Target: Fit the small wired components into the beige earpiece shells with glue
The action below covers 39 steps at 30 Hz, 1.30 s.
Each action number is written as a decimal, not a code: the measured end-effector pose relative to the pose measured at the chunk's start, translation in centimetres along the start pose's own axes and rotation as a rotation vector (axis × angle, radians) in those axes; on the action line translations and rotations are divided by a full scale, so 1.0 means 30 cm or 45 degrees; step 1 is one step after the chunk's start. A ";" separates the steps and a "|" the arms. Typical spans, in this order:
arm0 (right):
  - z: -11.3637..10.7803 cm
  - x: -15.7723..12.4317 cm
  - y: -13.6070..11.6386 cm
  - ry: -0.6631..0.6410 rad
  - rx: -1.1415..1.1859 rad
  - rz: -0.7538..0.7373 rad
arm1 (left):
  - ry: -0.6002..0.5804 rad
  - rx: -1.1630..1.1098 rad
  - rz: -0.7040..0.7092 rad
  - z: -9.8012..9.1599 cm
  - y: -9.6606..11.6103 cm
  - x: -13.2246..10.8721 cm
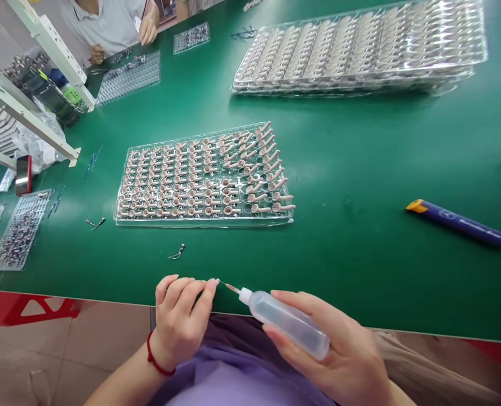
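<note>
My right hand (338,344) holds a small clear squeeze bottle (288,321) with a thin needle tip pointing left. The tip meets a tiny metal part pinched between the thumb and fingers of my left hand (180,316); the part is too small to make out. Both hands sit at the near edge of the green table (360,186). Beyond them lies a clear tray (203,175) filled with rows of small beige plastic pieces. Two small loose metal parts (178,252) lie on the table between tray and hands.
A stack of clear trays (360,51) stands at the far right. A blue and yellow utility knife (461,224) lies at right. Trays of small dark parts (20,228) and a red phone (23,175) are at left. Another person (110,25) works across the table.
</note>
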State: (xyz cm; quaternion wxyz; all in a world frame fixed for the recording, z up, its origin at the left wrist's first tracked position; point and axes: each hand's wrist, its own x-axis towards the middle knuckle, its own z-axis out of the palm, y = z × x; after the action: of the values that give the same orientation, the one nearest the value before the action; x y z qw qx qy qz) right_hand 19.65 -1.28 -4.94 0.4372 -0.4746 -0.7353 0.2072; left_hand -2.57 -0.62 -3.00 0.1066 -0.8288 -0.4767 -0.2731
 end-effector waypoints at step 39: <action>-0.005 -0.004 0.024 0.314 -0.165 0.469 | -0.477 -1.880 -2.127 -0.026 0.116 -0.091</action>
State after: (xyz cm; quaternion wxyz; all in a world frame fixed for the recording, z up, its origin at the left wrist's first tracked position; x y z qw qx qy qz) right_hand 20.16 -1.06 -5.42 0.4474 -0.6496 -0.5888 0.1763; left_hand -0.97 -4.77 -3.58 -0.6982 -0.1385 -0.6119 -0.3449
